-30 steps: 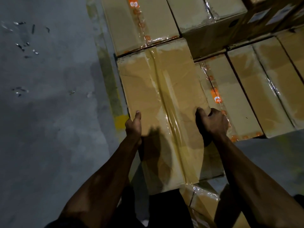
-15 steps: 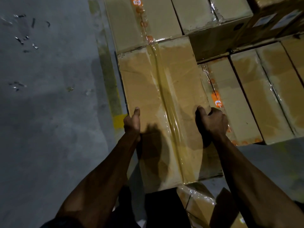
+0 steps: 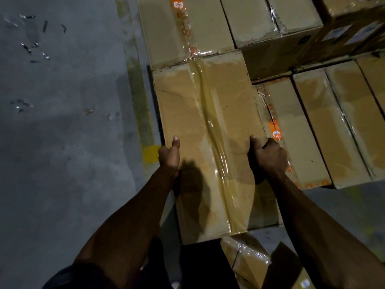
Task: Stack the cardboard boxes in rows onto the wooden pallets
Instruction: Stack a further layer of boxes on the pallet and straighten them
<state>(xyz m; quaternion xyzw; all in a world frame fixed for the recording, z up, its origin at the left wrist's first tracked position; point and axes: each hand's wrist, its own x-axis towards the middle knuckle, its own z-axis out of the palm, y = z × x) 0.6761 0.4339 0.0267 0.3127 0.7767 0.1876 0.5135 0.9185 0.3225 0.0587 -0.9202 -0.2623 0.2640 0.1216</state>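
A long cardboard box (image 3: 208,113) sealed with clear tape runs down the middle of the view, its far end touching the box (image 3: 166,30) behind it. My left hand (image 3: 169,155) grips its left edge with the thumb on top. My right hand (image 3: 267,157) grips its right edge, fingers curled over the side. A lower row of boxes (image 3: 308,130) lies to the right. The pallet is hidden under the boxes.
Grey concrete floor (image 3: 62,142) with a worn yellow line (image 3: 143,113) lies to the left, with small scraps scattered on it. Taller stacked boxes (image 3: 275,24) stand at the back right. Another taped box (image 3: 248,259) sits by my legs.
The box has slid slightly forward and now meets the box behind it. Both hands keep the same hold on its edges.
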